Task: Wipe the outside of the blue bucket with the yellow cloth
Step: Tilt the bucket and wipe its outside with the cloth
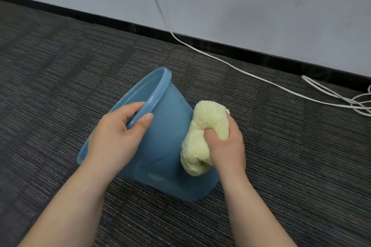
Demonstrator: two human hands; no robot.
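Note:
The blue bucket (pixel 164 146) is tilted on the carpet, its mouth turned to the left and its base low on the right. My left hand (pixel 116 136) grips the bucket's rim, fingers inside and thumb over the edge. My right hand (pixel 226 144) holds the bunched, fluffy yellow cloth (pixel 204 136) and presses it against the bucket's outer right side.
Dark striped carpet (pixel 60 66) covers the floor. A pale wall with a black skirting board (pixel 220 46) runs across the back. A white cable (pixel 230 64) comes down the wall, crosses the carpet and lies in loops at the far right.

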